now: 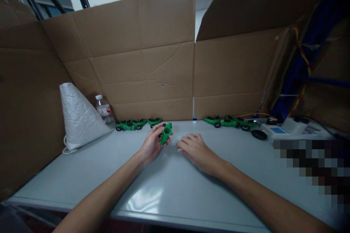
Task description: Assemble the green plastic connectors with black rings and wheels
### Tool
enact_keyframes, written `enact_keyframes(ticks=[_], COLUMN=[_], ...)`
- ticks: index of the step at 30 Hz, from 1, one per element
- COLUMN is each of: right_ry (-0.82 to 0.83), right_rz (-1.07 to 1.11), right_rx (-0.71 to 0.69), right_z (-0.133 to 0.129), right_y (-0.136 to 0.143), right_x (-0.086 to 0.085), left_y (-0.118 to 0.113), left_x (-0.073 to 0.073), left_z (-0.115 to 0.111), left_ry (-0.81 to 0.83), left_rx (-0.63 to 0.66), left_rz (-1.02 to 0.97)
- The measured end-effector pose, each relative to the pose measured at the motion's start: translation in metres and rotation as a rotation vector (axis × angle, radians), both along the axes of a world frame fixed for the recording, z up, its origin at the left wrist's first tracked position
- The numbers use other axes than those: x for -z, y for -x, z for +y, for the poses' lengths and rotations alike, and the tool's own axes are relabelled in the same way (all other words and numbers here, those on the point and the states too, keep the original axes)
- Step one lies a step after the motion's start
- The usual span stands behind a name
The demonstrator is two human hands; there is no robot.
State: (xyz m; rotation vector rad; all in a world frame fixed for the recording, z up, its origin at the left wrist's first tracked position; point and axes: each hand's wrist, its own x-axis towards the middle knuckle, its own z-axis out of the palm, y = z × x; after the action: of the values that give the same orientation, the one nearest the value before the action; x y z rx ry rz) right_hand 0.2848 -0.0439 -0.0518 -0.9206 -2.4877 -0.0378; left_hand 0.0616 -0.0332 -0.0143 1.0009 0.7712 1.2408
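My left hand [152, 144] is closed around a green toy car [166, 134], held tilted just above the table. A round recess shows on the side of the car that faces me, with a dark part beside my fingers. To the right, my right hand [195, 151] rests low over the tabletop, its fingers curled together. A small white piece [179, 149] shows at its fingertips; what it is, and whether the fingers grip it, is too small to tell.
Green toy cars with black wheels line the back of the white table [169, 185], one group [133, 124] left, another [229, 121] right. A white pouch [80, 120] and water bottle [104, 111] stand left. A black ring [259, 134] lies right. Cardboard walls [142, 76] enclose the back and sides.
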Motion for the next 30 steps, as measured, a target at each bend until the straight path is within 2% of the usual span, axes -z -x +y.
enact_keyframes(ticks=[8, 12, 17, 23, 30], right_ry=[0.106, 0.171, 0.264, 0.217, 0.065], right_rz=[0.504, 0.619, 0.766, 0.786, 0.644], right_rx=[0.031, 0.092, 0.038, -0.035, -0.083], right_z=[0.001, 0.0, -0.003, -0.006, -0.015], right_y=[-0.001, -0.002, 0.003, 0.008, 0.005], right_x=[-0.013, -0.015, -0.014, -0.013, -0.021], left_y=[0.001, -0.001, -0.005, -0.007, -0.007], left_x=[0.003, 0.006, 0.005, 0.007, 0.01], left_z=[0.003, 0.002, -0.003, -0.006, -0.009], left_ry=[0.02, 0.036, 0.04, 0.024, 0.03], left_rx=[-0.036, -0.062, -0.024, 0.026, 0.118], left_rz=[0.031, 0.094, 0.133, 0.167, 0.169])
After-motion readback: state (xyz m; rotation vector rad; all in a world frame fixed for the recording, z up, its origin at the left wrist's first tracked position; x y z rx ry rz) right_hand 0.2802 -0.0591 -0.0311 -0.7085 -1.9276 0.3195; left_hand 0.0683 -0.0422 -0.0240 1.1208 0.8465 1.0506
